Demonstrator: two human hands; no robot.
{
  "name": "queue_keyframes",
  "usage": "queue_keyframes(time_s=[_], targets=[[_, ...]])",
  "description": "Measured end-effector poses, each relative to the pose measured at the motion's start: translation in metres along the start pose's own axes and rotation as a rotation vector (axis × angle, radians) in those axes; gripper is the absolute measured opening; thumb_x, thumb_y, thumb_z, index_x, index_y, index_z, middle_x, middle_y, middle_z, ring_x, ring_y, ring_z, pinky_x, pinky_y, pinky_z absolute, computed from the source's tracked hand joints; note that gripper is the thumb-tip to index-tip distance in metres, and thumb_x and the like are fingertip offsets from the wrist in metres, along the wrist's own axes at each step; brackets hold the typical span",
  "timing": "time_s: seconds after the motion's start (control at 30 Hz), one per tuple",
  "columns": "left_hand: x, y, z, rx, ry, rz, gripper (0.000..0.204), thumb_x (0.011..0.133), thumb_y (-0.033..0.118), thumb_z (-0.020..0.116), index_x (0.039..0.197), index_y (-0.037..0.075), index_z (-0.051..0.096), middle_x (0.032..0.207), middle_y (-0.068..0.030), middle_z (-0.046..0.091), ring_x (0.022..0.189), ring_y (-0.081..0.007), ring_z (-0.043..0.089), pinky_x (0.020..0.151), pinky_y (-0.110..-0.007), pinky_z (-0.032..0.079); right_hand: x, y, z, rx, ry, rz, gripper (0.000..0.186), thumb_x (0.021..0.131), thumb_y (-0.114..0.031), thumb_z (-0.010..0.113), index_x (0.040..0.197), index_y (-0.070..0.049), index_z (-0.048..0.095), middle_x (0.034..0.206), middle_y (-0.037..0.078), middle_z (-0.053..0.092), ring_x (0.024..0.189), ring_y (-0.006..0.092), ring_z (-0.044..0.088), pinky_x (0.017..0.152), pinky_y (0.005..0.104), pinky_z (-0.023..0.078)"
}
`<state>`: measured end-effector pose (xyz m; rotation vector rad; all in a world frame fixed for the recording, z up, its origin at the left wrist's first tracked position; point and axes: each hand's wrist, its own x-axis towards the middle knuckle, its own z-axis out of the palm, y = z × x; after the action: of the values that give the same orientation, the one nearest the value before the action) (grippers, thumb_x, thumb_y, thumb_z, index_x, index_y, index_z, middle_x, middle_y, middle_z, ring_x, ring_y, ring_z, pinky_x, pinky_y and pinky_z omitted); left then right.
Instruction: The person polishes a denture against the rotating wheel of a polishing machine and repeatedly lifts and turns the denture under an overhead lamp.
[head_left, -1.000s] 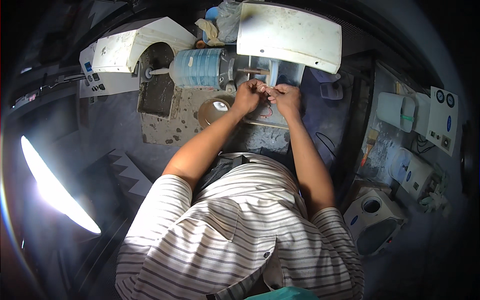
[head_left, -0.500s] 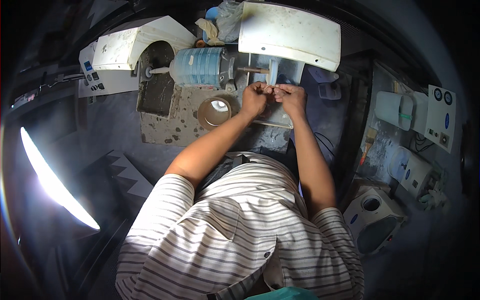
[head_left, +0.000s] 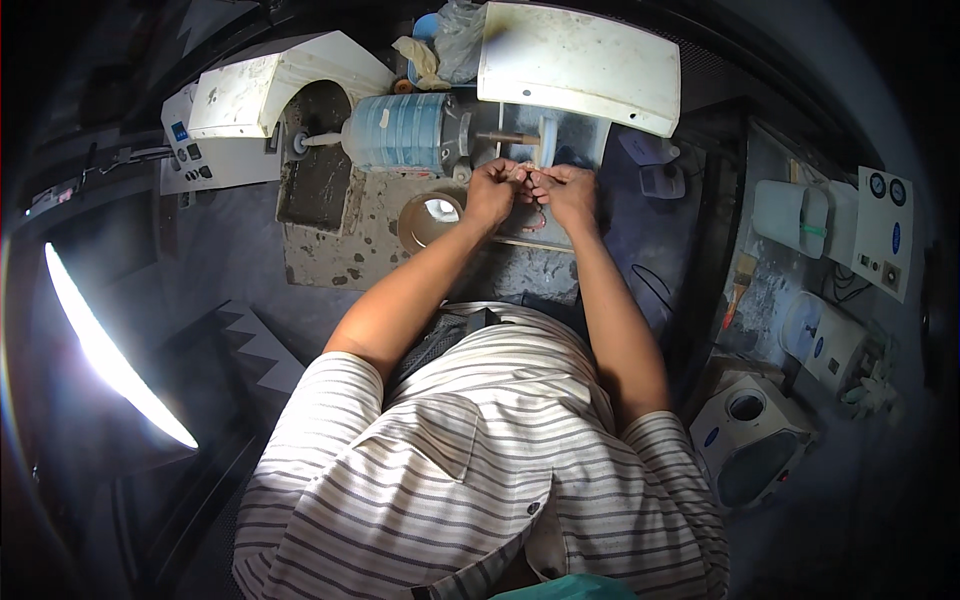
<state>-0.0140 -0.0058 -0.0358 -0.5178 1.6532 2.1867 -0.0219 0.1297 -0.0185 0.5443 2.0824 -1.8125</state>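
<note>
Small pale piece (head_left: 529, 167), both hands (head_left: 491, 194) (head_left: 569, 197) pinching, nearly closed

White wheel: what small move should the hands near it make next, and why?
Probably a steadying pinch on the small piece: the left hand and right hand meet at it, close to the white wheel; whether it touches the wheel is unclear.

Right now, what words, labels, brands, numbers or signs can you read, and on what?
Nothing legible.
White gauge panel: blue oval label, too small.
White machine below in picture: blue oval label, too small.
White box with opening: blue oval label, too small.
Control panel, left: any markings too blurred.
</note>
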Motion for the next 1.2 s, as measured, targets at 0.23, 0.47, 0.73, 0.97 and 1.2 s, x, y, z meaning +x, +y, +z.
queue_keyframes(time_s=[0.23, 0.47, 0.73, 0.97, 1.2], targets=[[0.007, 0.002, 0.010, 0.077, -0.032, -0.090, 0.011, 0.088, 0.006, 0.058, 0.089, -0.005, 0.060, 0.075, -0.0099, 0.064, 0.062, -0.0159, 0.062, 0.055, -0.027, 0.052, 0.003, 0.005, -0.012, 0.045, 0.007, 0.023, 0.018, 0.080, -0.006, 0.069, 0.091, 0.008, 0.065, 0.075, 0.012, 0.067, 0.058, 0.0135, 0.064, 0.050, 0.0231, 0.051], [0.009, -0.001, 0.004, 0.073, -0.043, -0.084, 0.009, 0.089, 0.004, 0.055, 0.090, -0.004, 0.059, 0.076, -0.0099, 0.065, 0.064, -0.0157, 0.062, 0.057, -0.027, 0.053, 0.005, 0.003, -0.007, 0.017, -0.003, 0.023, 0.014, 0.080, -0.006, 0.069, 0.088, 0.006, 0.066, 0.075, 0.011, 0.068, 0.058, 0.0122, 0.063, 0.050, 0.0232, 0.050], [-0.002, -0.009, 0.001, -0.084, -0.057, 0.001, 0.010, 0.091, 0.005, 0.054, 0.093, -0.004, 0.058, 0.080, -0.0105, 0.065, 0.069, -0.0161, 0.063, 0.064, -0.027, 0.055, -0.002, 0.007, -0.006, 0.064, -0.022, -0.028, 0.012, 0.081, -0.007, 0.068, 0.085, 0.004, 0.067, 0.072, 0.008, 0.067, 0.058, 0.0092, 0.061, 0.051, 0.0220, 0.050], [-0.005, 0.001, 0.012, -0.130, -0.006, -0.161, 0.017, 0.092, 0.010, 0.051, 0.091, -0.006, 0.058, 0.078, -0.0129, 0.064, 0.066, -0.0197, 0.063, 0.062, -0.029, 0.055, -0.004, 0.002, -0.011, 0.004, 0.002, -0.077, 0.010, 0.081, -0.008, 0.068, 0.084, 0.002, 0.069, 0.068, 0.005, 0.066, 0.055, 0.0069, 0.057, 0.050, 0.0209, 0.047], [-0.003, 0.007, 0.006, -0.172, -0.014, -0.216, 0.019, 0.092, 0.011, 0.051, 0.090, -0.007, 0.059, 0.075, -0.0128, 0.062, 0.062, -0.0208, 0.061, 0.057, -0.030, 0.052, -0.008, -0.006, -0.007, 0.020, 0.010, -0.095, 0.011, 0.081, -0.007, 0.068, 0.084, 0.003, 0.070, 0.064, 0.004, 0.063, 0.055, 0.0062, 0.054, 0.049, 0.0216, 0.045]])
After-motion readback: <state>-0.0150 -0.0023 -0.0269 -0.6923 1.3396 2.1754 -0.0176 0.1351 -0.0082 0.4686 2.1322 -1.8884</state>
